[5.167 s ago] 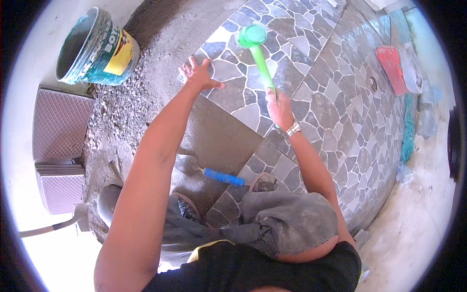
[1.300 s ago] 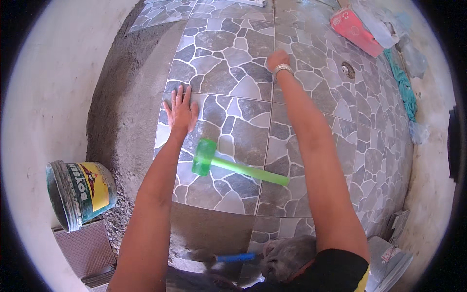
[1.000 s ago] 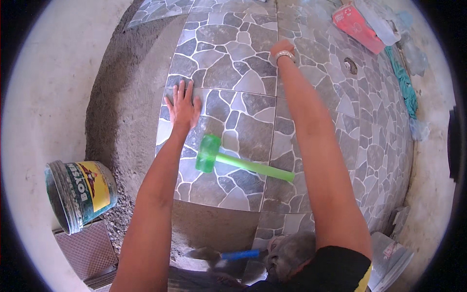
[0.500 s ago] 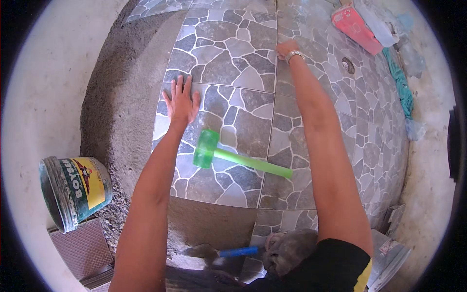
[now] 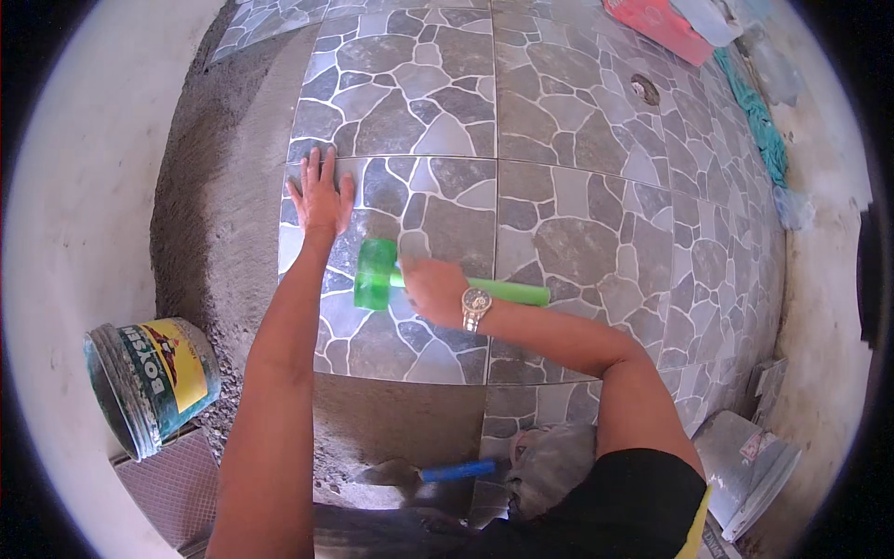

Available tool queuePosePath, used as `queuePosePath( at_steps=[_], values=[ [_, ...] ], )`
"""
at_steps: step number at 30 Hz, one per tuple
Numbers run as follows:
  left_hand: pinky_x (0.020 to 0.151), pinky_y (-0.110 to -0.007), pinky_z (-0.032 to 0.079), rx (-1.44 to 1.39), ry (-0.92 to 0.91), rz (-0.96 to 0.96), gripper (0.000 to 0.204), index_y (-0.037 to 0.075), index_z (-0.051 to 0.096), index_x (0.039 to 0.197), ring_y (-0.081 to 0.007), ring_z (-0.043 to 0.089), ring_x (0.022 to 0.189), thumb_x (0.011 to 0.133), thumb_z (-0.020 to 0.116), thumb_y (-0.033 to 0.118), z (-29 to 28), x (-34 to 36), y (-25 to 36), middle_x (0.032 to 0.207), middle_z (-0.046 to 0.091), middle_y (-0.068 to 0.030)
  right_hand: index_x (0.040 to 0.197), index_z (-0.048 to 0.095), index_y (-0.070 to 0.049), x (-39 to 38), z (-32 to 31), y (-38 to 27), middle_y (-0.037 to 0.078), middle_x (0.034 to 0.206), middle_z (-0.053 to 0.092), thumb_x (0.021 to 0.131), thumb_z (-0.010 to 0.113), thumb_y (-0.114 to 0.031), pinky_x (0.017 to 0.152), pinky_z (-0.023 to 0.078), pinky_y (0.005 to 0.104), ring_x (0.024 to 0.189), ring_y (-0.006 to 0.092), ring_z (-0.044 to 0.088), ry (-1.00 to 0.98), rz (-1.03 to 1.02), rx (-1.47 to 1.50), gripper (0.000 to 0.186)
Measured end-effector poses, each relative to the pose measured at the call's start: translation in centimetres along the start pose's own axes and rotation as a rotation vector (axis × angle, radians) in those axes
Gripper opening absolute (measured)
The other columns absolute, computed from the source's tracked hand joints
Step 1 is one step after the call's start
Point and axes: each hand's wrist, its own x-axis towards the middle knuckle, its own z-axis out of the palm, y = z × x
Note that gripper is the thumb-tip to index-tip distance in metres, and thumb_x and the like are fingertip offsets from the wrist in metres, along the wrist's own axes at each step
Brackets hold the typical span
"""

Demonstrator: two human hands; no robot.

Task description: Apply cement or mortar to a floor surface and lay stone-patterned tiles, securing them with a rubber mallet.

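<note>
My left hand (image 5: pixel 321 200) lies flat with fingers spread near the left edge of a stone-patterned floor tile (image 5: pixel 452 210). Across that same tile rests a mallet with a translucent green head (image 5: pixel 374 284) and a light green handle. My right hand (image 5: pixel 434 287), with a metal watch at its wrist, is closed around the handle close to the head. The rest of the handle sticks out to the right, past the joint with the neighbouring tile. My right fingers are partly hidden beneath the hand.
Grey mortar (image 5: pixel 228 177) borders the tiles on the left. A tipped bucket (image 5: pixel 154 382) sits at the left wall by brown tiles (image 5: pixel 172 489). Near me lies a blue-handled trowel (image 5: pixel 456 470). A round hole (image 5: pixel 644 89), teal cloth (image 5: pixel 759 130), red package (image 5: pixel 661 28) and grey bucket (image 5: pixel 745 470) are rightward.
My right hand has come back from the far tile joint to the mallet and taken hold of its handle. My left hand stays on the tile. The whole view has shifted slightly.
</note>
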Motion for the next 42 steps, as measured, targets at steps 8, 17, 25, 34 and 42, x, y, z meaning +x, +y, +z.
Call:
queuePosePath(
  at_steps=[8,17,25,34,42],
  values=[
    [0.122,-0.059,0.007,0.044,-0.003,-0.02,0.063,0.024,0.029,0.158,-0.0284,0.015,0.154,0.099,0.04,0.044,-0.4,-0.4,-1.1,0.166,0.022,-0.0095,0.092,0.065,-0.003,4.1,-19.7,6.1,0.007,0.072,0.065,0.096,0.058,-0.027,0.06,0.05,0.0384,0.062,0.0177,0.062,0.857,-0.012,0.883,0.026],
    [0.122,-0.059,0.007,0.063,0.025,-0.02,0.065,0.026,0.029,0.158,-0.0323,0.015,0.154,0.099,0.04,0.048,0.1,-0.3,-0.8,0.164,0.02,-0.0164,0.108,0.052,0.007,6.3,-27.2,31.7,0.019,0.106,0.059,0.094,0.066,-0.011,0.077,0.063,0.0558,0.097,0.0342,0.065,1.188,0.244,1.452,0.028],
    [0.122,-0.058,0.007,0.07,0.036,-0.013,0.065,0.026,0.029,0.158,-0.0345,0.016,0.153,0.098,0.042,0.047,0.2,-0.1,-0.9,0.164,0.02,-0.0193,0.107,0.047,0.011,10.2,-23.8,33.8,0.023,0.107,0.057,0.095,0.063,-0.011,0.074,0.065,0.058,0.095,0.0367,0.065,1.195,0.272,1.561,0.029],
    [0.122,-0.058,0.007,0.043,0.022,-0.018,0.065,0.027,0.031,0.157,-0.0345,0.016,0.153,0.097,0.045,0.046,0.1,-0.3,-0.2,0.164,0.02,-0.0189,0.108,0.047,0.011,9.6,-25.1,34.3,0.022,0.105,0.057,0.094,0.063,-0.01,0.071,0.067,0.0537,0.092,0.0349,0.066,1.161,0.21,1.449,0.029],
    [0.122,-0.058,0.007,0.057,0.036,-0.028,0.065,0.026,0.033,0.156,-0.0348,0.016,0.153,0.096,0.047,0.046,0.0,-0.4,-1.3,0.163,0.021,-0.0191,0.107,0.049,0.011,9.0,-24.4,33.0,0.02,0.105,0.058,0.092,0.067,-0.012,0.076,0.066,0.0554,0.091,0.0346,0.067,1.149,0.271,1.52,0.033]
  ],
)
